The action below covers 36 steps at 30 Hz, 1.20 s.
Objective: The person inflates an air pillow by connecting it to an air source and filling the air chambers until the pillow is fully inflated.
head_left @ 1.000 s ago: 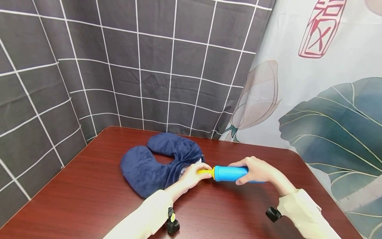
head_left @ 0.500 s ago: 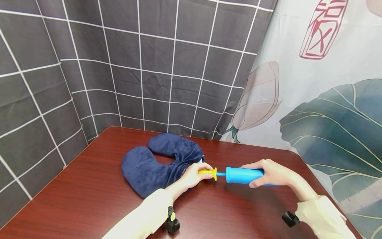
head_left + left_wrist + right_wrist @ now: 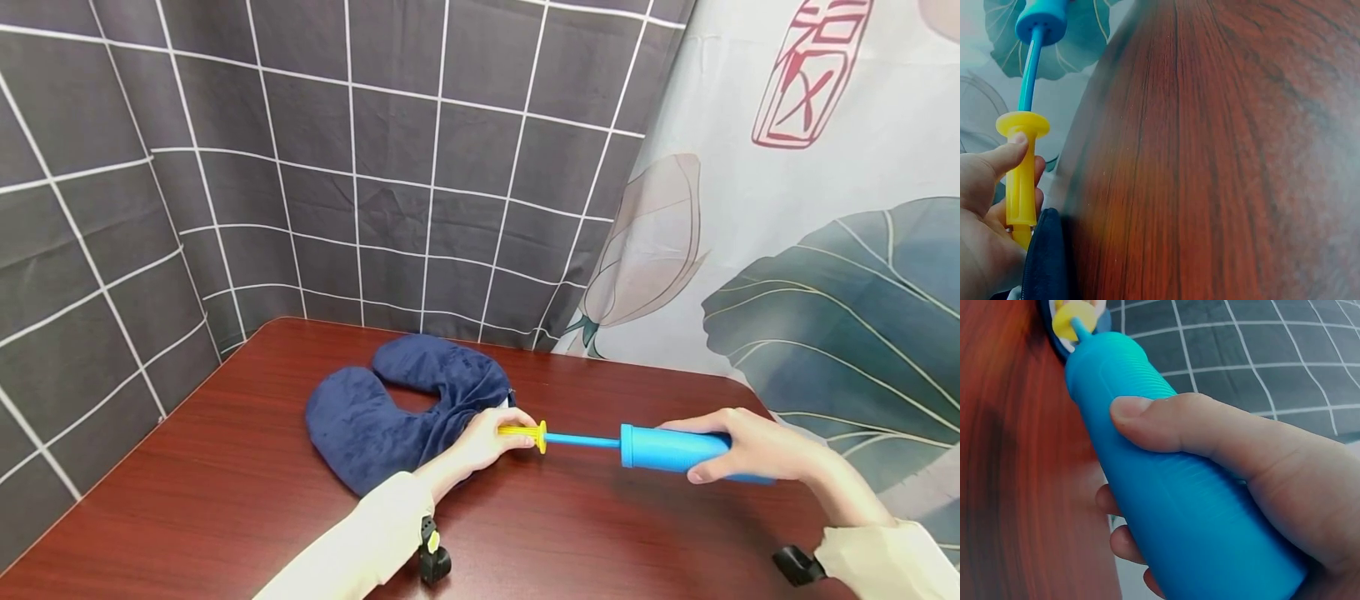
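A hand air pump (image 3: 663, 448) with a blue barrel lies roughly level above the table, its thin blue rod (image 3: 581, 440) drawn well out. My right hand (image 3: 761, 446) grips the barrel; the right wrist view shows the thumb on top and fingers curled beneath. The yellow nozzle end (image 3: 1021, 181) with its round flange is held in my left hand (image 3: 487, 437), thumb just behind the flange. Beside and behind that hand lies a navy U-shaped neck pillow (image 3: 375, 433), with a bit of white (image 3: 502, 404) showing at its right edge. The nozzle's tip is hidden in the head view.
Everything sits over a reddish-brown wooden table (image 3: 225, 467). A dark grid-patterned curtain (image 3: 390, 167) hangs behind it, and a pale cloth with leaf prints (image 3: 840, 317) hangs at the right. Each wrist wears a small black camera (image 3: 433, 558).
My right hand has moved right with the blue barrel, and the rod between barrel and yellow part has come out further. My left hand stays at the pillow's edge.
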Motion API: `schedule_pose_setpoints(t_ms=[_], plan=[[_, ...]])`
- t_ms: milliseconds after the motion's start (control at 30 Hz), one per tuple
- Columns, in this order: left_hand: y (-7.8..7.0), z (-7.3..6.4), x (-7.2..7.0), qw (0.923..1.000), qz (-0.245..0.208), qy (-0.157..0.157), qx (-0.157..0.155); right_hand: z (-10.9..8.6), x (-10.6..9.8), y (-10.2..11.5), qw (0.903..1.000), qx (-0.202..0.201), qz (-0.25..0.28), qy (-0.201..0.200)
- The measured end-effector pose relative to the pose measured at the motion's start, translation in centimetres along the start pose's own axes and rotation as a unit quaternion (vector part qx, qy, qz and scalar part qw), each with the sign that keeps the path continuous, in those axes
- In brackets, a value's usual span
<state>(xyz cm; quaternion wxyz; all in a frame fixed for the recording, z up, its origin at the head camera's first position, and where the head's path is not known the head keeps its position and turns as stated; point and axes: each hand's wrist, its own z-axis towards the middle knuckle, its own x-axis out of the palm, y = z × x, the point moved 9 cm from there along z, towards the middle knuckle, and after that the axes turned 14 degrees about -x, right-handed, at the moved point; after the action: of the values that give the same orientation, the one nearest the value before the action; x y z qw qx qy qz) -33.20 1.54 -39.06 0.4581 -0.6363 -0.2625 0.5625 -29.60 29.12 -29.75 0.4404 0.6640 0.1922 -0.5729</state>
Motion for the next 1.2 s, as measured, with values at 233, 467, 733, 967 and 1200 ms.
schedule_pose_setpoints(t_ms=[233,467,733,967,1200], plan=[[0.0,0.0,-0.1,1.0000,-0.003,0.002,-0.001,-2.5,-0.7,-1.0,0.9993,0.026,0.023,0.014],[0.3,0.1,0.1,1.0000,-0.003,-0.002,-0.003,-3.0,-0.7,-1.3,0.9991,0.026,0.028,0.019],[0.5,0.0,0.1,0.9999,-0.015,-0.005,-0.002,-1.6,-0.5,-1.0,0.9996,0.028,0.001,0.011],[0.7,0.2,0.2,0.9989,-0.045,-0.005,-0.010,0.6,0.0,-0.5,0.9999,0.007,0.013,0.010],[0.8,0.2,0.3,0.9984,-0.054,-0.008,-0.017,2.6,1.1,-0.1,0.9999,0.001,0.011,0.011]])
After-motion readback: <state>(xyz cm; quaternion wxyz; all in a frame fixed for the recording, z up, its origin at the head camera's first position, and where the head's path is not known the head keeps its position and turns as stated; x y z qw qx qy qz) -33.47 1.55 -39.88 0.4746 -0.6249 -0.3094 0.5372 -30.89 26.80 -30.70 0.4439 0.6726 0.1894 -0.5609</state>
